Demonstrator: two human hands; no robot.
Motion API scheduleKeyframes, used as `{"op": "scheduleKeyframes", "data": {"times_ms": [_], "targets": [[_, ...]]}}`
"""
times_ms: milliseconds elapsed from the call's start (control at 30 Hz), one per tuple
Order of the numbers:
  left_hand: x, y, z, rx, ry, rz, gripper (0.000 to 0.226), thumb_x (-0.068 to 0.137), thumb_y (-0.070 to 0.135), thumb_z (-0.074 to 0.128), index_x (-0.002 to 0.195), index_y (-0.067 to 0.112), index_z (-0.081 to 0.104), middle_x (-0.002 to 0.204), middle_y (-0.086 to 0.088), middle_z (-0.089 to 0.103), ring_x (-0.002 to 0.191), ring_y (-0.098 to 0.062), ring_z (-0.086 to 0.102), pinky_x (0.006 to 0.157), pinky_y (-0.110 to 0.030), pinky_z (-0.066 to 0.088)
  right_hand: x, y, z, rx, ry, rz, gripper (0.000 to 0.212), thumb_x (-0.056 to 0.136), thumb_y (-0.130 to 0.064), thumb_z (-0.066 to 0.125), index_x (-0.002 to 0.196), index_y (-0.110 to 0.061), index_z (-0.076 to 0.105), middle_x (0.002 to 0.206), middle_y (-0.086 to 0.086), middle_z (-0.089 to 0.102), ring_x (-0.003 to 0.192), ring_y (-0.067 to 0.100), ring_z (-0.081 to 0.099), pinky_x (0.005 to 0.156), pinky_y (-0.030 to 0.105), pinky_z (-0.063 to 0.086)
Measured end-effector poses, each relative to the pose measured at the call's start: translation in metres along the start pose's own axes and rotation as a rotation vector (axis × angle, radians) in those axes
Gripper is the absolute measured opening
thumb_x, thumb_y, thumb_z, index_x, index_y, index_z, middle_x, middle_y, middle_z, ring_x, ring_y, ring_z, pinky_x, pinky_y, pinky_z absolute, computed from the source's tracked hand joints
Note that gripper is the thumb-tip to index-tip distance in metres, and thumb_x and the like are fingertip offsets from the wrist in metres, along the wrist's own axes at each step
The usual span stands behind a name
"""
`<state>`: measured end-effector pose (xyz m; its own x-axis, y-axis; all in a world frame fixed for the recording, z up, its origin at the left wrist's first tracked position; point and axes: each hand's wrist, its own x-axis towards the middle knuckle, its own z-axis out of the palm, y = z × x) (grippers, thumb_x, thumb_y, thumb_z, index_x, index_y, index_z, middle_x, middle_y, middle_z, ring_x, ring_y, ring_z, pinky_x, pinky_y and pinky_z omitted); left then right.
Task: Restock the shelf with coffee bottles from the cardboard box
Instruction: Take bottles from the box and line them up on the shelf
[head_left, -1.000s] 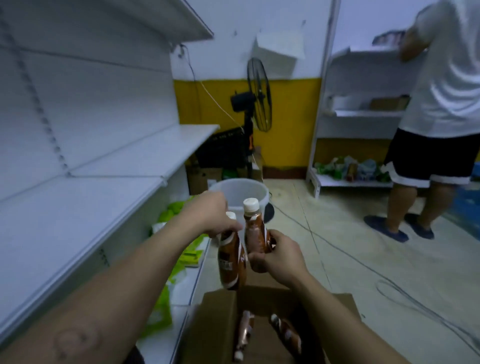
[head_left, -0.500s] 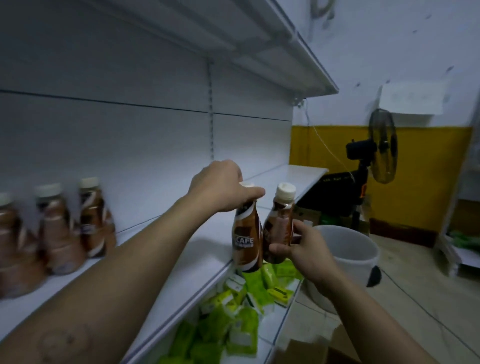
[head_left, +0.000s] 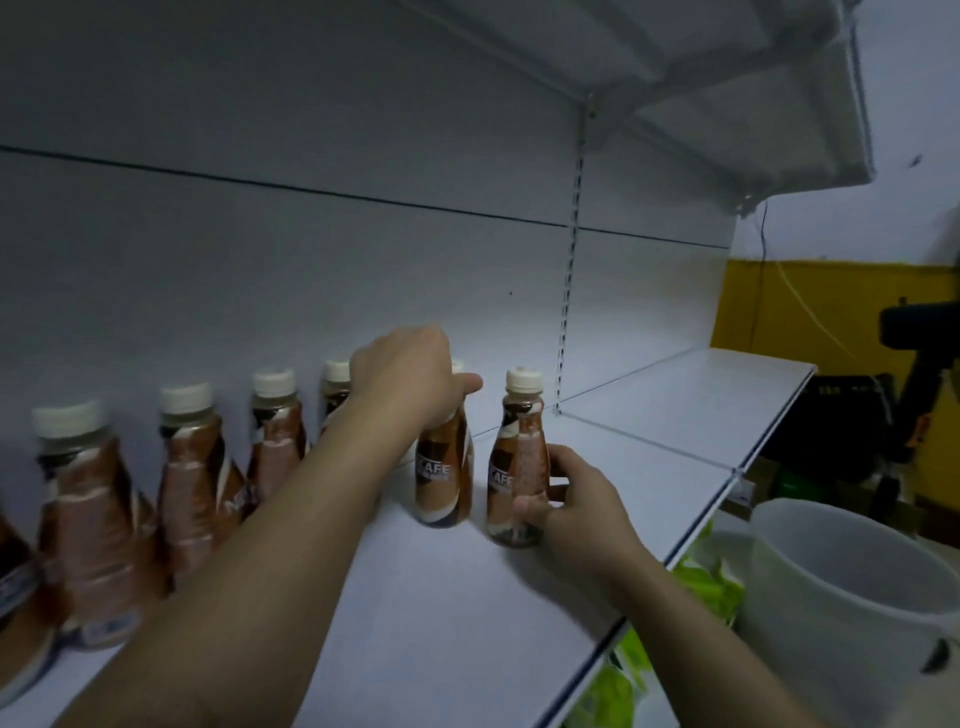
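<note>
I am gripping two coffee bottles, one in each hand, on the white shelf (head_left: 467, 597). My left hand (head_left: 402, 376) is curling down over the neck and cap of the left bottle (head_left: 444, 478), whose brown and cream wrap is showing white letters ending in "AFE". My right hand (head_left: 576, 501) is wrapping thumb and fingers around the lower body of the right bottle (head_left: 519, 467), which is showing the same "AFE" lettering, a cream screw cap and a dark swirl under the neck. The two are standing upright, just beside each other. A row of matching bottles (head_left: 192, 467) is running off to the left, one showing an "N". A white bucket (head_left: 841, 587) and green packets (head_left: 701, 577) are sitting lower right.
</note>
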<state>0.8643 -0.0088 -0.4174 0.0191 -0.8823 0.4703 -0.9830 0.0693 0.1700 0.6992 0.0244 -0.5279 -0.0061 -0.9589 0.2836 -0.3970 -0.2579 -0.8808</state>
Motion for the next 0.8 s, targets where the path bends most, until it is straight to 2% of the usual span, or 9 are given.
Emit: {"op": "scheduleKeyframes", "data": {"times_ms": [100,200,400,500,567,633,700,800], "targets": [[0.013,-0.003,0.002,0.165,-0.002,0.016,0.041,0.085,0.059,0.058,0.081,0.018,0.055,0.071,0.0,0.054,0.074,-0.022,0.055,0.078,-0.036,0.041,0.017,0.0,0.014,-0.085,-0.005,-0.011,0.043,0.09,-0.004,0.061,0.127,-0.025,0.053,0.11,-0.009,0.06,0.104,0.012,0.058,0.09,0.025,0.048],[0.027,-0.009,0.007,0.198,0.011,0.007,0.039,0.085,0.059,0.058,0.082,0.021,0.052,0.075,-0.001,0.053,0.077,-0.022,0.05,0.089,-0.04,0.036,0.036,-0.001,0.029,-0.136,-0.023,-0.023,0.042,0.092,-0.006,0.058,0.13,-0.023,0.051,0.108,-0.01,0.057,0.106,0.013,0.057,0.091,0.025,0.046],[0.031,-0.023,0.005,0.195,0.014,0.087,0.037,0.077,0.054,0.068,0.094,0.022,0.059,0.082,-0.001,0.06,0.081,-0.022,0.055,0.084,-0.038,0.031,0.066,-0.005,0.048,-0.154,-0.074,0.0,0.039,0.09,-0.009,0.06,0.126,-0.021,0.053,0.104,-0.006,0.058,0.102,0.016,0.059,0.086,0.024,0.046],[0.031,-0.025,0.004,0.235,0.06,0.067,0.041,0.073,0.059,0.07,0.081,0.022,0.055,0.071,0.001,0.053,0.079,-0.021,0.052,0.095,-0.04,0.031,0.082,-0.009,0.06,-0.192,-0.11,0.016,0.04,0.087,-0.006,0.059,0.124,-0.02,0.054,0.111,-0.004,0.064,0.105,0.019,0.062,0.092,0.032,0.052],[0.031,-0.026,0.006,0.278,0.121,0.031,0.045,0.075,0.057,0.069,0.069,0.021,0.042,0.064,0.0,0.04,0.079,-0.022,0.046,0.096,-0.04,0.029,0.092,-0.013,0.071,-0.202,-0.128,0.015,0.042,0.085,-0.007,0.06,0.124,-0.02,0.056,0.114,-0.002,0.066,0.104,0.021,0.064,0.093,0.037,0.053],[0.031,-0.028,0.007,0.311,0.156,-0.003,0.05,0.077,0.052,0.068,0.062,0.02,0.032,0.06,-0.002,0.033,0.076,-0.023,0.039,0.093,-0.04,0.029,0.096,-0.01,0.081,-0.16,-0.125,0.017,0.035,0.087,-0.005,0.059,0.117,-0.023,0.056,0.107,-0.005,0.065,0.097,0.016,0.063,0.084,0.028,0.054],[0.032,-0.03,0.007,0.308,0.163,-0.034,0.05,0.078,0.049,0.068,0.061,0.02,0.031,0.059,-0.002,0.033,0.075,-0.023,0.037,0.09,-0.039,0.029,0.096,-0.006,0.085,-0.09,-0.093,0.016,0.034,0.089,-0.001,0.058,0.111,-0.027,0.055,0.097,-0.01,0.063,0.089,0.011,0.062,0.074,0.018,0.051],[0.031,-0.027,0.009,0.308,0.136,-0.016,0.052,0.079,0.051,0.067,0.061,0.02,0.03,0.061,-0.005,0.034,0.08,-0.024,0.043,0.094,-0.041,0.029,0.097,0.001,0.083,-0.04,-0.065,0.019,0.04,0.088,-0.001,0.062,0.12,-0.024,0.053,0.105,-0.005,0.064,0.094,0.013,0.064,0.076,0.02,0.053]]}}
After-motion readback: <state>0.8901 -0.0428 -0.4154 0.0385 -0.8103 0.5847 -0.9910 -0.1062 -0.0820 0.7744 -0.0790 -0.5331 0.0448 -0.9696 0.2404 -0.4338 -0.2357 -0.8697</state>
